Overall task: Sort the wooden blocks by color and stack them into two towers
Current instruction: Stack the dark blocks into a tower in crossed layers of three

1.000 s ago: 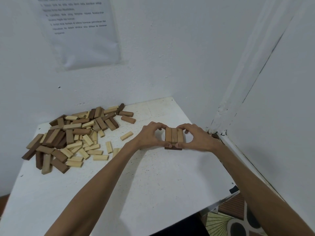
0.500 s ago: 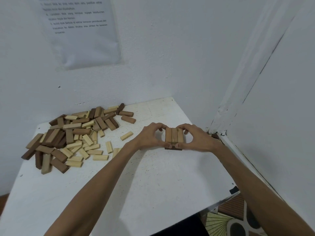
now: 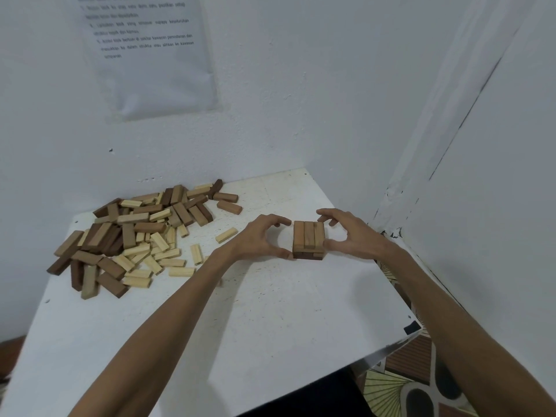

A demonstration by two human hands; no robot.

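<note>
Brown stack [image 3: 308,239], three blocks across on top of a darker layer, sits right of centre on the white table [image 3: 270,320]. Left hand [image 3: 258,236] and right hand [image 3: 352,236] flank it, fingers loosely curved, gripping nothing; thumb tips maybe touching its sides, hard to tell. Mixed block pile [image 3: 135,236] centre left.

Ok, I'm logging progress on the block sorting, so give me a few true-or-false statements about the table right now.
1. The stack has three brown blocks side by side on top. True.
2. The stack stands inside the loose pile. False: it stands apart, right of the pile, between the left hand and right hand.
3. The pile mixes two wood colours. True.
4. A pale tower stands on the table. False: the light blocks lie loose.
</note>
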